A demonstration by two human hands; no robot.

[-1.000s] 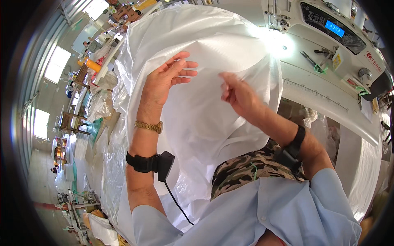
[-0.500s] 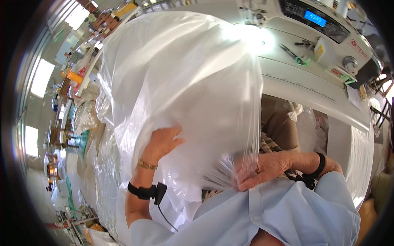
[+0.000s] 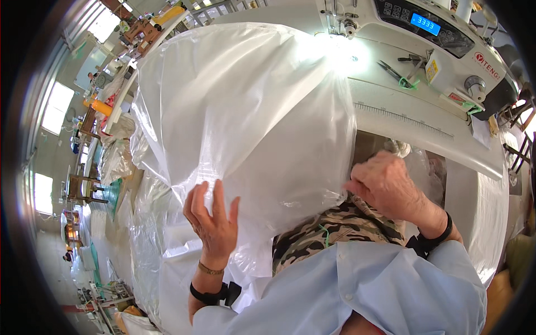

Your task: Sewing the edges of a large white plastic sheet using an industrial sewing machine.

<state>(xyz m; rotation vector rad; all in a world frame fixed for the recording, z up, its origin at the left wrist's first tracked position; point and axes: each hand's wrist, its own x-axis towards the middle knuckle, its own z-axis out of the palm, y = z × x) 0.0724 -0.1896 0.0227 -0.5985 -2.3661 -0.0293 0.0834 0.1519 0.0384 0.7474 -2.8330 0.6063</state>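
A large sheet of clear, whitish plastic film spreads over the sewing machine table and hangs down in front of me. My left hand lies against its near part, fingers spread and pointing away from me. Beside the film's lower right edge, my right hand is raised with its fingers curled and thumb tip close to that edge. What those fingers pinch, if anything, is hidden. The sewing machine head stands at the film's far right corner, where a bright lamp washes out the needle area.
Thread snips and a white bottle lie to the right on the machine table. A ruler scale runs along its near edge. More crumpled film hangs at the left. My camouflage-patterned lap shows below.
My right hand has risen away from my shirt, and the film near it has slackened. My left hand has drawn nearer to me and turned, with fingers spread. The ruler scale has come into sight.
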